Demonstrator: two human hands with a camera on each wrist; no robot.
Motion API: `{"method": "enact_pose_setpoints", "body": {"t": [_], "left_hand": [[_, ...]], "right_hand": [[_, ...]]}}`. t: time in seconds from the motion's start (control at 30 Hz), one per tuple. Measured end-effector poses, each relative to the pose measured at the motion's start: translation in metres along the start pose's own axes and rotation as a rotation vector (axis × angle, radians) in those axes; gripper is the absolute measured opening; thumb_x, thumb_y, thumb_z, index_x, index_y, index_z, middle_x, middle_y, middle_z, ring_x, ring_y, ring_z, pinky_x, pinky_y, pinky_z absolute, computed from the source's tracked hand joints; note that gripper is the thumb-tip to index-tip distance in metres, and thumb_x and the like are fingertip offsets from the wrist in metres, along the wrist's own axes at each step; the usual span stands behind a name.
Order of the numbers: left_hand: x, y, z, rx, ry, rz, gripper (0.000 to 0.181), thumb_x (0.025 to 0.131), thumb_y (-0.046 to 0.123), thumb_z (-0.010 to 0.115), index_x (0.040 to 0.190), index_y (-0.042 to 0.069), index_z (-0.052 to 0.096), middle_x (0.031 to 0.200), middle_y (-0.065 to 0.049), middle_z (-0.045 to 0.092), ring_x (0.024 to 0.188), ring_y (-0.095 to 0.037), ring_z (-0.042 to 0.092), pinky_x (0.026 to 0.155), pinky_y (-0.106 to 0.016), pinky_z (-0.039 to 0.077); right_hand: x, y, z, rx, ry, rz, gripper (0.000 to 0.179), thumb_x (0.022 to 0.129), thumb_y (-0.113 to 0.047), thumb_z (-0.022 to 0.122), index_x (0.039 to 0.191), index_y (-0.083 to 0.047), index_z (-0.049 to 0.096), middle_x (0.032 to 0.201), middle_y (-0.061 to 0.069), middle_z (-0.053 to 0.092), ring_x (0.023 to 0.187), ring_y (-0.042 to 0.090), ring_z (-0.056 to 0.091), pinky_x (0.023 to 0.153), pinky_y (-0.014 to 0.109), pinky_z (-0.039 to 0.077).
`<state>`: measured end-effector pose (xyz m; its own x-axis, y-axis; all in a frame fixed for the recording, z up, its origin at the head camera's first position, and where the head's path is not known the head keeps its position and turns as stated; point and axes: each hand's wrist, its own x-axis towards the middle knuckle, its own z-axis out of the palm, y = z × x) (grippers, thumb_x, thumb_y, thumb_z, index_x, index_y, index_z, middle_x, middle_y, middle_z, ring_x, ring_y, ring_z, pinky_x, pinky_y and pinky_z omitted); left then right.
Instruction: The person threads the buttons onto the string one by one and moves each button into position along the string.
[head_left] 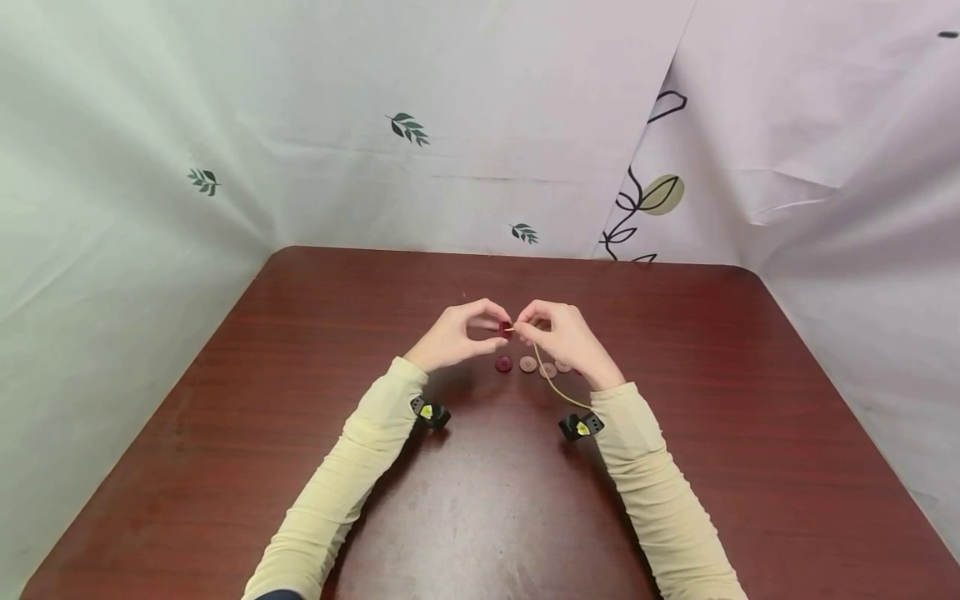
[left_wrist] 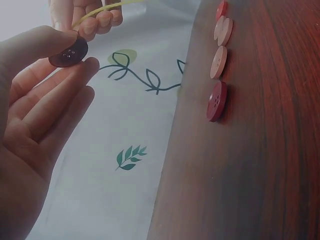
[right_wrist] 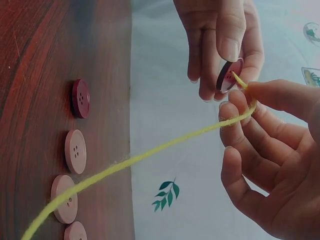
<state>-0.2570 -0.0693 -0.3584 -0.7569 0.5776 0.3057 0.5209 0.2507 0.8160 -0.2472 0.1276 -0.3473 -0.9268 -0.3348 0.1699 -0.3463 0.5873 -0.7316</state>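
Note:
My left hand (head_left: 455, 336) pinches a dark red four-hole button (left_wrist: 70, 53) by its edge between thumb and fingers, held up above the table. From the other side, my right hand (head_left: 558, 333) pinches a yellow yarn (right_wrist: 135, 159) close to its end. In the right wrist view the yarn's short tip (right_wrist: 239, 79) meets the button's face at the holes. The rest of the yarn drapes down from the right fingers toward the right wrist. Both hands nearly meet, with the button between them.
Below the hands, a row of loose buttons lies on the brown table (head_left: 450, 500): a dark red button (head_left: 503, 364), several pink buttons (head_left: 528, 364) and a red one (left_wrist: 221, 9) at the far end. White patterned cloth (head_left: 322, 100) hangs behind the table.

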Motion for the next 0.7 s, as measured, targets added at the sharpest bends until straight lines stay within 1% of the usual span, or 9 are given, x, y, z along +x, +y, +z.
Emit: {"method": "enact_pose_setpoints", "body": {"t": [0.13,0.2,0.37,0.47,0.6,0.7], "left_hand": [[0.001,0.002,0.000,-0.012,0.001,0.012,0.034,0.076,0.006,0.068,0.106,0.000,0.055,0.103,-0.012,0.062,0.099,-0.022,0.062,0.084,-0.047,0.048],[0.002,-0.002,0.001,-0.017,0.005,0.014,0.035,0.076,0.006,0.069,0.107,0.001,0.055,0.104,-0.011,0.062,0.099,-0.022,0.062,0.086,-0.046,0.047],[0.005,-0.015,0.003,0.006,0.037,0.018,0.040,0.073,0.009,0.071,0.109,0.008,0.052,0.104,-0.006,0.061,0.097,-0.016,0.062,0.088,-0.033,0.048],[0.006,-0.021,0.004,0.031,0.054,0.039,0.040,0.072,0.012,0.074,0.104,0.013,0.050,0.102,-0.003,0.062,0.095,-0.012,0.063,0.087,-0.027,0.048],[0.006,-0.024,0.004,0.071,0.056,0.077,0.036,0.072,0.015,0.074,0.096,0.013,0.047,0.099,-0.001,0.064,0.094,-0.010,0.063,0.087,-0.028,0.048],[0.006,-0.024,0.004,0.098,0.050,0.095,0.031,0.073,0.019,0.073,0.090,0.013,0.047,0.098,0.002,0.064,0.095,-0.009,0.062,0.087,-0.028,0.047]], "right_hand": [[0.000,0.000,0.000,0.003,-0.006,0.010,0.009,0.085,-0.021,0.060,0.086,-0.012,0.061,0.076,0.009,0.066,0.062,0.013,0.060,0.057,0.025,0.044],[0.001,0.000,0.000,0.005,-0.009,0.012,0.009,0.085,-0.021,0.060,0.086,-0.012,0.062,0.076,0.010,0.066,0.062,0.011,0.059,0.058,0.025,0.044],[0.001,-0.001,0.001,0.013,-0.018,0.009,0.010,0.085,-0.022,0.060,0.086,-0.012,0.062,0.075,0.008,0.066,0.062,0.012,0.059,0.057,0.025,0.044],[0.001,-0.001,0.001,0.025,-0.026,0.010,0.011,0.085,-0.023,0.060,0.086,-0.012,0.062,0.076,0.008,0.067,0.062,0.013,0.060,0.056,0.025,0.044],[0.001,-0.001,0.002,0.036,-0.042,0.008,0.012,0.085,-0.023,0.060,0.087,-0.011,0.063,0.078,0.012,0.066,0.062,0.011,0.060,0.057,0.024,0.044],[0.001,-0.002,0.003,0.033,-0.054,0.014,0.013,0.085,-0.022,0.060,0.088,-0.010,0.064,0.079,0.014,0.066,0.062,0.010,0.060,0.059,0.024,0.045]]}}
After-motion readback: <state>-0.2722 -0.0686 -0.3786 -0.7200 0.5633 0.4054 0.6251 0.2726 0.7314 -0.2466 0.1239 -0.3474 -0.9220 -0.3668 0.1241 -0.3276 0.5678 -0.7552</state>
